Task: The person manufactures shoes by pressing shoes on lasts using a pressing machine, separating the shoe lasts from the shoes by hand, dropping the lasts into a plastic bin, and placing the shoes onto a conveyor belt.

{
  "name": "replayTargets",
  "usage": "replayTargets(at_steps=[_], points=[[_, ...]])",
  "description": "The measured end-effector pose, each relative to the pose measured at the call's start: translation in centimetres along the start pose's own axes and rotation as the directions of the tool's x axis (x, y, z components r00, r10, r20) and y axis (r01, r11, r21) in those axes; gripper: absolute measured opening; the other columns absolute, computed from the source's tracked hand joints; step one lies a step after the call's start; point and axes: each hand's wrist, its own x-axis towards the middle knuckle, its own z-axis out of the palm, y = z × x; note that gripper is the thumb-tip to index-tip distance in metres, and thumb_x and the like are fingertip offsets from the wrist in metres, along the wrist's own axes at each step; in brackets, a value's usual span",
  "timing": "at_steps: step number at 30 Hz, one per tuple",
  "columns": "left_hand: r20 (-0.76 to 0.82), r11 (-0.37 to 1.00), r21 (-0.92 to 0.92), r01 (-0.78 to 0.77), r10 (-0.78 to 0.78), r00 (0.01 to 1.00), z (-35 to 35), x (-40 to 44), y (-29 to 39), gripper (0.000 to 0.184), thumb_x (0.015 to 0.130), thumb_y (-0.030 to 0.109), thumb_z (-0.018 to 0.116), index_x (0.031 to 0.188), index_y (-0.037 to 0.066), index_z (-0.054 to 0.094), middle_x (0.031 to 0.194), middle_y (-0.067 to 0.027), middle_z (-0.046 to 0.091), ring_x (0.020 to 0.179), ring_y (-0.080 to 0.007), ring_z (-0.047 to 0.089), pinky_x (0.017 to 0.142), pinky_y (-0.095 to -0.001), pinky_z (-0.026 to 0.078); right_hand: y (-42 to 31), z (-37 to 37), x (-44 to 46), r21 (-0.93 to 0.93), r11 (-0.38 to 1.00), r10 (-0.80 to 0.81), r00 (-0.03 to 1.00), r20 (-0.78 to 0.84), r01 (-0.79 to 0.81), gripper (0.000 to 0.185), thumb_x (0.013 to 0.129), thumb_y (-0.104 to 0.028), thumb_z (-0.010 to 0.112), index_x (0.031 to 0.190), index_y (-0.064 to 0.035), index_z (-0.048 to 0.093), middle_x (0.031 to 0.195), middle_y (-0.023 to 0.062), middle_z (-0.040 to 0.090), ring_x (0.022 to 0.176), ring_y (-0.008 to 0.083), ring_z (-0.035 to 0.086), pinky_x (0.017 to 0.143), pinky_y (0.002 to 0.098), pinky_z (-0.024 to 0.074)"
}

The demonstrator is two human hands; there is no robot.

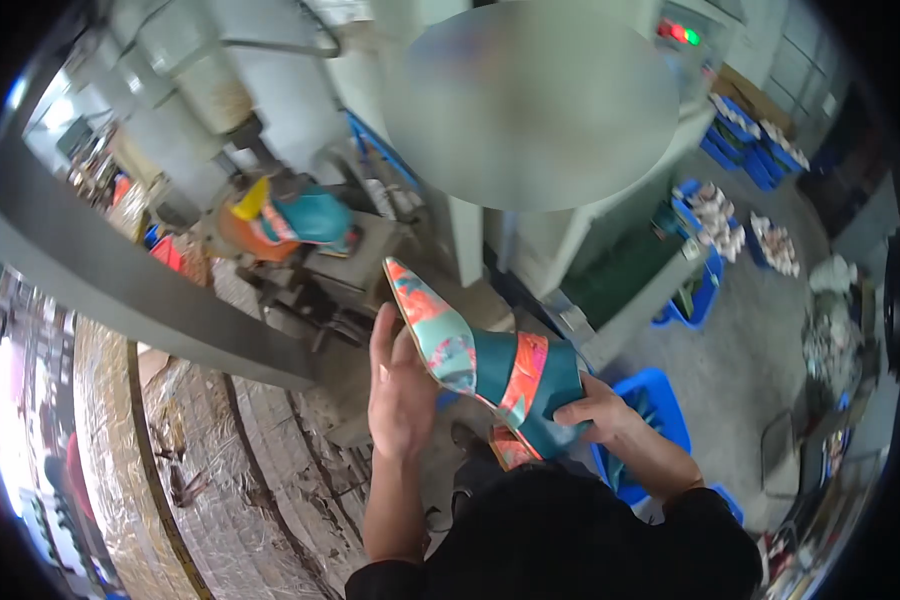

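Boot (pixel 495 365) clasped in right hand (pixel 595 412), left hand (pixel 402 400) fingers loosely extended beside toe, between film-covered surface (pixel 270 430) and concrete floor (pixel 735 370).

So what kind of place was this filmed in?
Probably a shoe factory or workshop: a patterned shoe in the hands, a similar one at the machine on the left, and blue bins on the floor.

- Ankle boot (pixel 490 365): teal shaft (pixel 560 385); pointed toe (pixel 402 278) and block heel (pixel 512 450) patterned in coral and aqua; shaft crossed by coral band (pixel 527 375).
- Held aloft, tilted sideways, toe directed up-left; shaft gripped by right hand (pixel 598 410).
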Motion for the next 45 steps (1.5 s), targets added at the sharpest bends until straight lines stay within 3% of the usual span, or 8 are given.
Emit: replayTargets(at_steps=[6, 9, 12, 14, 25, 38, 42, 45], points=[[0.213, 0.956, 0.113, 0.271, -0.289, 0.933, 9.8, -4.2, -13.5, 0.087, 0.097, 0.053, 0.054, 0.157, 0.006, 0.012, 0.151, -0.0208, 0.037, 0.138, -0.0310, 0.040, 0.113, -0.0456, 0.034, 2.4, -7.1, -17.8, -0.081, 0.978, -0.202, 0.971, -0.131, 0.193, 0.074, 0.075, -0.009, 0.081, 0.140, 0.0011, 0.047, 0.134, 0.0137, 0.058, 0.122, 0.0257, 0.057, 0.105, 0.0384, 0.0426], [0.403, 0.942, 0.243, 0.232, -0.315, 0.859, 15.4, -7.1, -18.5, 0.083, 0.093, 0.047, 0.063, 0.153, 0.004, 0.026, 0.152, -0.0240, 0.035, 0.139, -0.0343, 0.041, 0.113, -0.0472, 0.035, 2.3, -8.0, -27.0, -0.886, 0.304, -0.712, 0.701, 0.032, 0.350, 0.083, 0.072, -0.010, 0.078, 0.146, -0.0018, 0.042, 0.148, 0.0249, 0.041, 0.133, 0.0407, 0.047, 0.107, 0.0421, 0.0410], [0.541, 0.900, 0.338, 0.275, -0.425, 0.726, 18.9, -9.3, -22.9, 0.074, 0.086, 0.037, 0.077, 0.144, 0.002, 0.045, 0.146, -0.0290, 0.042, 0.132, -0.0411, 0.048, 0.109, -0.0515, 0.040, 4.7, -11.2, -35.4, -0.957, -0.246, -0.820, 0.494, 0.289, 0.151, 0.079, 0.065, -0.004, 0.076, 0.139, -0.0080, 0.049, 0.145, 0.0295, 0.041, 0.124, 0.0497, 0.050, 0.098, 0.0575, 0.0427], [0.788, 0.933, 0.310, 0.185, -0.361, 0.499, 21.8, -10.6, -25.8, 0.072, 0.082, 0.032, 0.081, 0.139, 0.002, 0.050, 0.136, -0.0295, 0.053, 0.125, -0.0437, 0.055, 0.105, -0.0532, 0.044, 6.6, -12.9, -38.7, -0.927, -0.372, -0.878, 0.302, 0.370, 0.054, 0.069, 0.070, -0.008, 0.077, 0.134, -0.0122, 0.051, 0.142, 0.0286, 0.043, 0.119, 0.0482, 0.054, 0.093, 0.0568, 0.0448], [0.860, 0.816, 0.307, 0.489, -0.458, 0.224, 32.3, -16.8, -41.2, 0.060, 0.081, 0.019, 0.081, 0.131, -0.001, 0.056, 0.127, -0.0281, 0.059, 0.121, -0.0458, 0.056, 0.103, -0.0582, 0.044, 13.9, -15.6, -52.4, -0.943, -0.115, -0.981, 0.183, 0.059, -0.312, 0.072, 0.065, -0.006, 0.070, 0.135, -0.0148, 0.053, 0.143, 0.0270, 0.042, 0.120, 0.0488, 0.052, 0.095, 0.0606, 0.0426], [0.878, 0.650, 0.431, 0.625, -0.463, -0.124, 41.2, -12.7, -51.7, 0.069, 0.073, 0.019, 0.084, 0.130, -0.007, 0.055, 0.126, -0.0320, 0.058, 0.122, -0.0426, 0.056, 0.104, -0.0490, 0.044, 9.6, -19.5, -55.4, -0.911, 0.059, -0.992, 0.075, -0.098, -0.408, 0.061, 0.074, -0.006, 0.068, 0.133, -0.0141, 0.055, 0.142, 0.0255, 0.045, 0.120, 0.0472, 0.054, 0.095, 0.0585, 0.0437], [0.804, 0.675, 0.579, 0.457, -0.565, -0.184, 44.5, -6.2, -49.8, 0.069, 0.069, 0.021, 0.087, 0.126, -0.006, 0.059, 0.120, -0.0267, 0.064, 0.111, -0.0376, 0.065, 0.094, -0.0452, 0.052, 6.1, -20.2, -56.9, -0.834, -0.069, -0.980, 0.196, -0.047, -0.548, 0.052, 0.082, -0.012, 0.071, 0.131, -0.0156, 0.057, 0.139, 0.0228, 0.049, 0.114, 0.0430, 0.058, 0.092, 0.0529, 0.0477], [0.735, 0.788, 0.545, -0.286, -0.613, -0.289, 48.2, -5.5, -47.8, 0.057, 0.065, 0.018, 0.088, 0.115, -0.002, 0.068, 0.112, -0.0161, 0.068, 0.097, -0.0288, 0.069, 0.080, -0.0353, 0.056, 4.4, -20.6, -57.2, -0.795, -0.171, -0.956, 0.293, -0.009, -0.583, 0.051, 0.081, -0.012, 0.072, 0.130, -0.0187, 0.058, 0.136, 0.0184, 0.052, 0.112, 0.0403, 0.060, 0.089, 0.0498, 0.0503]])
